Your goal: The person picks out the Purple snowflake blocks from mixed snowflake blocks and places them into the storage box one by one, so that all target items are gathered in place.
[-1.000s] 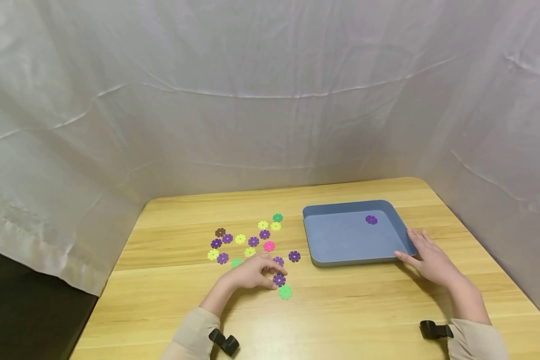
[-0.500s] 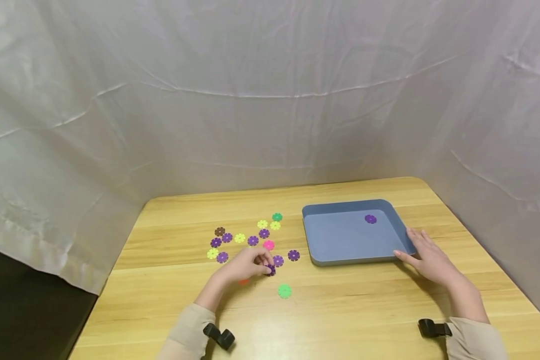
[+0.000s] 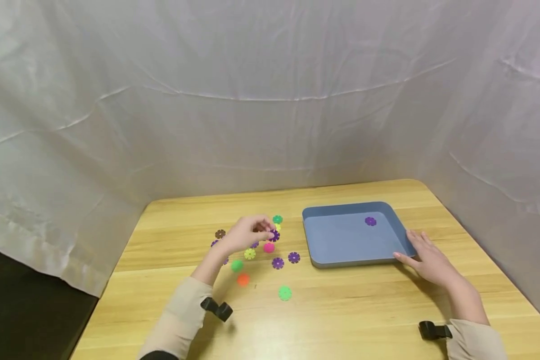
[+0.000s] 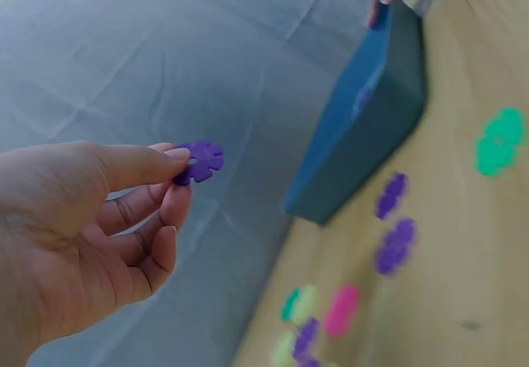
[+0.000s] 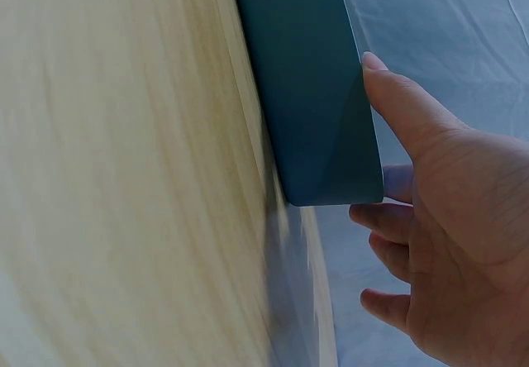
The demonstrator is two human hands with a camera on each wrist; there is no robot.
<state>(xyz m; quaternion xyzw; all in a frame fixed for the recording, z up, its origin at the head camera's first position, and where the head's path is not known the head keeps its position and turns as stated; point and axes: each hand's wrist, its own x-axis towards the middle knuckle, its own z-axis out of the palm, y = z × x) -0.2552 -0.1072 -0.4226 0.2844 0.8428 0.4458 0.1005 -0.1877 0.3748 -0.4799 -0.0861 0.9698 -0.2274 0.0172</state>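
Lying scattered between left hand (image 3: 245,233) and blue tray (image 3: 342,255), loose discs (image 3: 277,263) remain while its fingers, now lifted, pinch a purple disc (image 3: 274,235); right hand (image 3: 425,260) rests relaxed against the tray.

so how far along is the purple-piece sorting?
Done: one purple piece lies in the blue tray. In hand: left hand pinches another purple flower piece above the table; right hand steadies the tray's corner. Left: several purple pieces among the other colours.

On the table (image 3: 342,310) the tray (image 3: 342,240) lies right of the scattered discs (image 3: 277,263), one disc (image 3: 371,221) inside it.
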